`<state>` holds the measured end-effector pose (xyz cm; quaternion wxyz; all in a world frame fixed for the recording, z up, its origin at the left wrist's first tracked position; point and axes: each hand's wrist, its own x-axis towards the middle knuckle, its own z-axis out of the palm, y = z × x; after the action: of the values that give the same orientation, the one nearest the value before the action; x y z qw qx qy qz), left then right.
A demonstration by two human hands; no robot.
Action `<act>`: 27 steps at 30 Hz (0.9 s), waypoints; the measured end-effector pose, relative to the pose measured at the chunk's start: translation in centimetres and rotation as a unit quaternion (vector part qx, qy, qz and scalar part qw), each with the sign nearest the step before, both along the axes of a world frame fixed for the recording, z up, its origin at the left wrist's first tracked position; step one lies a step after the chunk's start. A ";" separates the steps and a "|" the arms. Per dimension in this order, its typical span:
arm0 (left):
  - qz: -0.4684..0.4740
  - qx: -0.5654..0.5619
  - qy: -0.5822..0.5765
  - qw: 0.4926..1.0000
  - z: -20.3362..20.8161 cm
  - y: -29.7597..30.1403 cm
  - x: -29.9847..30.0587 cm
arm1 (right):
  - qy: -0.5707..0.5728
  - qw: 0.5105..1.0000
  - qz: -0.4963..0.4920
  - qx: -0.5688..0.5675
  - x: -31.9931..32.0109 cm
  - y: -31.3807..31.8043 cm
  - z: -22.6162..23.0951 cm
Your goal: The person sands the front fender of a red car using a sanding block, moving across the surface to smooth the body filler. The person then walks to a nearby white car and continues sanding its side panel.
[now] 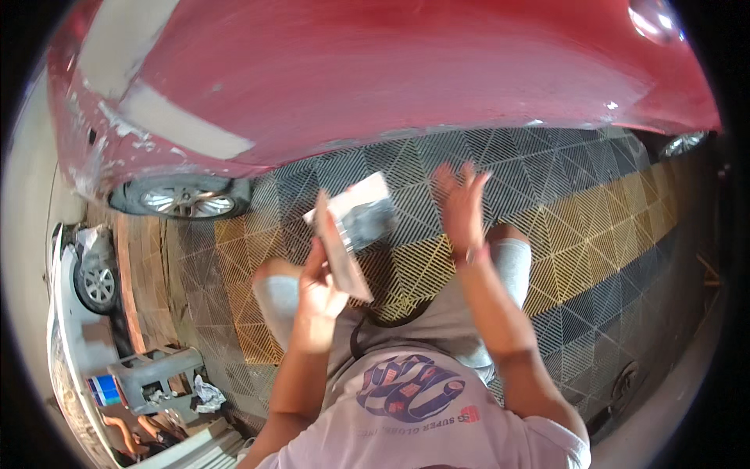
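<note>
My left hand [323, 285] is closed around a thin, flat brown slab [341, 254], held tilted with its edge up. Just beyond the slab, and looking as if it touches it, is a flat white sheet [363, 194] with a dark grey, blurred patch. Whether the slab and sheet are one piece, I cannot tell. My right hand [464, 209] is raised over the floor with its fingers spread, slightly blurred and holding nothing. In front of both hands spans the red car body [406, 70], with pale grey filler patches [183, 125] at its left.
A car wheel [187, 202] is at the left and another wheel [683, 145] at the far right. Grey and yellow ribbed tiles [437, 270] cover the floor. At lower left stand a grey plastic tray [156, 375], crumpled plastic [208, 395] and a white panel [70, 336].
</note>
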<state>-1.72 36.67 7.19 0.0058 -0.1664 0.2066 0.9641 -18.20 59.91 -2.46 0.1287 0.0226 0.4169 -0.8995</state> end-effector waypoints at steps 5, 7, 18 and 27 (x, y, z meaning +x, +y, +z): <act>-0.099 0.005 0.041 0.994 -3.4 1.0 -1.6 | -0.099 0.982 0.041 -0.158 10.4 -7.5 2.9; -0.111 -0.018 0.041 0.993 -4.2 0.1 -2.2 | -0.100 0.989 0.009 -0.106 8.8 -7.4 4.3; 0.069 -0.230 0.002 0.971 -7.9 -5.8 -4.0 | 0.453 0.611 0.201 0.617 11.3 -7.2 7.5; -0.041 -0.724 0.011 0.689 -3.7 -8.0 -2.7 | 0.461 0.519 0.055 0.718 6.3 -6.5 7.6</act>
<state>-4.42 28.67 3.52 -0.0794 -0.0995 0.8471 0.5160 -11.86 53.46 5.09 -0.0923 -0.3339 0.9224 -0.1707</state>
